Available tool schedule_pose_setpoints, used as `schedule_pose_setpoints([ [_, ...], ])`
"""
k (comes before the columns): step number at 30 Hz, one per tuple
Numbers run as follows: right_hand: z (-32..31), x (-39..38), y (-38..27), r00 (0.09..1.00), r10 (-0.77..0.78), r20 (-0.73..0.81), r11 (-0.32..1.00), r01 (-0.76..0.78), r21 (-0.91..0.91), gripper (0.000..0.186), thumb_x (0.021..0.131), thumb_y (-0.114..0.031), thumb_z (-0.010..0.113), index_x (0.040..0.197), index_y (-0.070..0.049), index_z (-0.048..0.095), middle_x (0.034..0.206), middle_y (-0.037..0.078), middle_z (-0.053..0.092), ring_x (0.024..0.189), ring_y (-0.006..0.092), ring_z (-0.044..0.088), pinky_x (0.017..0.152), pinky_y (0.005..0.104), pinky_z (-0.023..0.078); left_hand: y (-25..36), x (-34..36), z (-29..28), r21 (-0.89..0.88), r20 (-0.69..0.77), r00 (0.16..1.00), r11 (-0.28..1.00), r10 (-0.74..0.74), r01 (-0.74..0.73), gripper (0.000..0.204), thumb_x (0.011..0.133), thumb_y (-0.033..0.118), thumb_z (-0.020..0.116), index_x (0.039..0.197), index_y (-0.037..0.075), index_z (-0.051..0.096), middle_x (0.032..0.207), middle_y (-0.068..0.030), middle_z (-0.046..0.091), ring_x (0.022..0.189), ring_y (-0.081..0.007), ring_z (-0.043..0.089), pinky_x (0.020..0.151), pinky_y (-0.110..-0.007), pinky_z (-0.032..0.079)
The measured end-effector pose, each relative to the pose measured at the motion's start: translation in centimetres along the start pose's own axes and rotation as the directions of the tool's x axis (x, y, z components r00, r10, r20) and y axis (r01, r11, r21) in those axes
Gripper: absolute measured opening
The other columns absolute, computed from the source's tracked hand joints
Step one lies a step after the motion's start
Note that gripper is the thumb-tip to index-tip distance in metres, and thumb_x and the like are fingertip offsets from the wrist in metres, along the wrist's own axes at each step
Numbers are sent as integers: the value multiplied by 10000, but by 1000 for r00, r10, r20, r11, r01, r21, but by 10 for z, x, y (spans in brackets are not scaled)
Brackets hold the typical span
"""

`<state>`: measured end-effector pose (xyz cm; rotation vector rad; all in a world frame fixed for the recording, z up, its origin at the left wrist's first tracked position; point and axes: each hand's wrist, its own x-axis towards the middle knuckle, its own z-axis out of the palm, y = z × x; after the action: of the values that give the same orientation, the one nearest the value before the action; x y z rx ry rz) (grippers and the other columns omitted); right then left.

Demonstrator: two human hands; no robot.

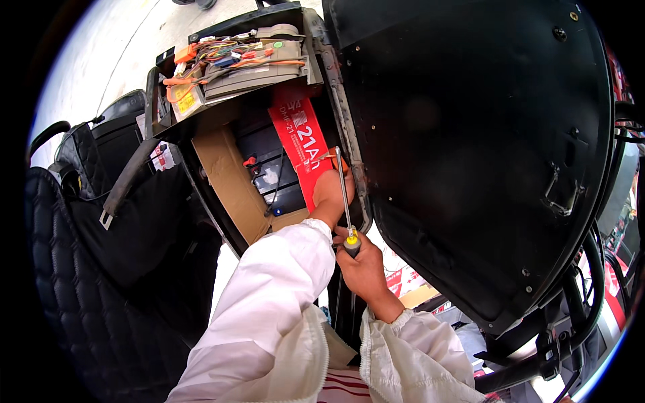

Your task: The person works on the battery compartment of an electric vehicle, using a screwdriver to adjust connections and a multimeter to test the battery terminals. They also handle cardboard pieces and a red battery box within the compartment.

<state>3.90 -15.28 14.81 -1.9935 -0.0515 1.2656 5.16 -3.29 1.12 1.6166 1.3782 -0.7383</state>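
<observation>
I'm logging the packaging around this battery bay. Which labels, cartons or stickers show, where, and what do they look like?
Red rectangular label with white print: on the black battery, running down toward the left hand.
Brown cardboard sheet: lining the bay's left side, plain.
Small yellow sticker: upper left, beside the orange wire bundle.
Red-and-white printed cartons: low, right of the right hand; blurred.

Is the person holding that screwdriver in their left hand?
No, the right hand grips the screwdriver by its handle, while the left hand reaches into the compartment beside the red-labelled battery.
</observation>
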Motion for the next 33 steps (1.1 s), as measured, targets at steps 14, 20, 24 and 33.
schedule_pose_setpoints([
  [14,-3,22,0,976,-179,-123,949,138,-285,397,765,-43,631,1158,17,627,1169,190,635,1041,365,613,952,407,474,1,44,-43,166,258,958,971,126,-172,458,751,437,690,956,29,716,973,-173,715,883,-289,699,791,-382,538],
  [20,23,38,-5,965,-262,-16,884,233,-405,466,778,-52,619,1241,-5,604,1441,330,387,1342,429,414,1096,377,348,-4,53,-89,-216,612,788,973,67,84,312,780,393,629,737,92,698,647,-17,637,436,-79,440,395,-245,315],
  [24,25,67,1,958,-277,74,896,285,-342,558,791,-66,605,1343,-21,541,1505,390,205,1406,483,271,1137,374,289,-6,54,-98,-272,675,735,949,69,161,367,838,450,611,724,106,670,568,-3,578,379,-76,343,372,-254,227],
  [33,19,73,4,962,-215,169,931,254,-262,589,797,-28,561,1377,27,475,1401,244,433,1275,395,457,1080,350,362,-84,16,-93,-379,340,937,923,76,63,398,873,395,560,712,51,683,560,-76,560,463,-190,499,443,-357,362],
])
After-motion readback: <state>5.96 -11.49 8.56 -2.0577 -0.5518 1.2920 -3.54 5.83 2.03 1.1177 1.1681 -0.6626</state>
